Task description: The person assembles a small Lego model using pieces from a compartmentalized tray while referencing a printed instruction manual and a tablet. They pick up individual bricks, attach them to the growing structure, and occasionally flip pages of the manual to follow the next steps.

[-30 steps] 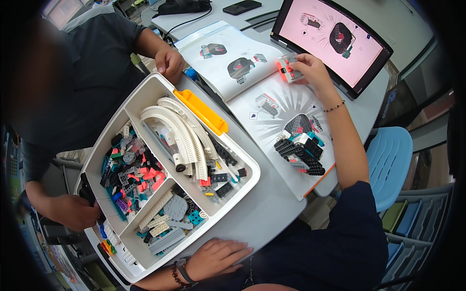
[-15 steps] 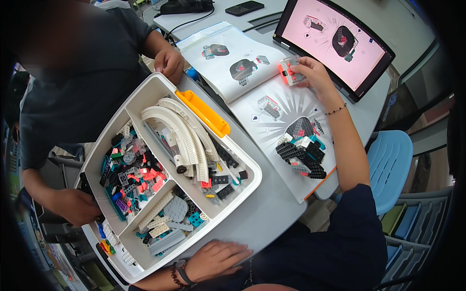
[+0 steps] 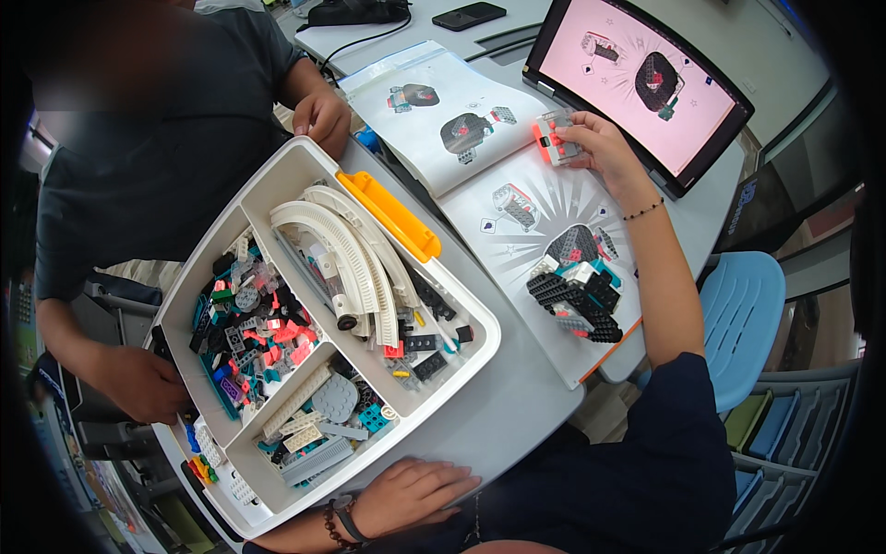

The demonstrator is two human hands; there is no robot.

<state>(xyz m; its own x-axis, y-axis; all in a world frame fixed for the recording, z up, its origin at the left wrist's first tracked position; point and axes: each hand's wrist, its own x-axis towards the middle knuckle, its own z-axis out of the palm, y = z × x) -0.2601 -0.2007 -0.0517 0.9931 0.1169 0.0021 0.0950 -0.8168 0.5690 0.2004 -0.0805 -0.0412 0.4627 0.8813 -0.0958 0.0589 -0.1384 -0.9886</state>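
My right hand [image 3: 598, 148] pinches a small brick build [image 3: 556, 138] of grey, white and coral pieces. It is held over the open instruction booklet [image 3: 489, 185], just left of the laptop screen. On the booklet's lower page sits a larger brick model [image 3: 578, 297] in black, white and teal, apart from both hands. My left hand [image 3: 417, 497] lies flat with its fingers stretched on the table edge, holding nothing. Right beside it is the front corner of a white sorting tray [image 3: 472, 325] full of bricks.
A laptop [image 3: 644, 83] showing brick models stands at the back right. A phone [image 3: 469, 16] lies farther back. Across the tray, a co-worker's one hand [image 3: 323, 118] rests near its far corner, the other [image 3: 138, 383] by its left side. A blue chair [image 3: 743, 323] stands at right.
The small build has tilted slightly in my right hand. The whole view has shifted a little; my left hand stays in place.
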